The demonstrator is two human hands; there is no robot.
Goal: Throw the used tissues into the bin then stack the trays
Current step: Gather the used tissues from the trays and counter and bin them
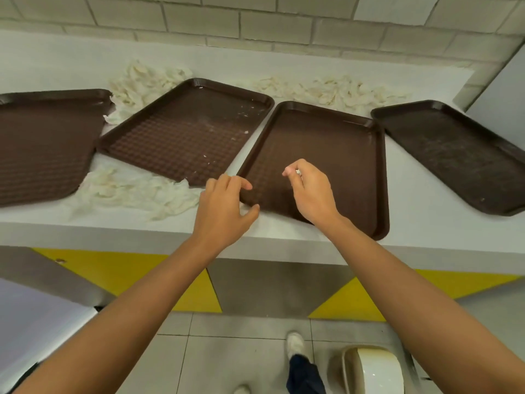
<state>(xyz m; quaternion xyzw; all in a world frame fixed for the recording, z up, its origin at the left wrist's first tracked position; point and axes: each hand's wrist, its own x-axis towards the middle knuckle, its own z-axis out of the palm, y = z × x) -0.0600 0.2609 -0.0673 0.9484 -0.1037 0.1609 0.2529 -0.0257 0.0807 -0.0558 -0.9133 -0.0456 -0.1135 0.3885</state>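
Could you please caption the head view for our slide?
Right hand pinches a tissue scrap over a tray; left hand open at its corner.

Left hand (224,206) spread (right hand (311,191) pinched)

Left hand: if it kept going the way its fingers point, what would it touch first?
Most likely the near-left corner of the brown tray in front of it; the left hand hovers open right at that rim, though depth is hard to judge.

Brick wall (255,21), tiled floor (227,351)
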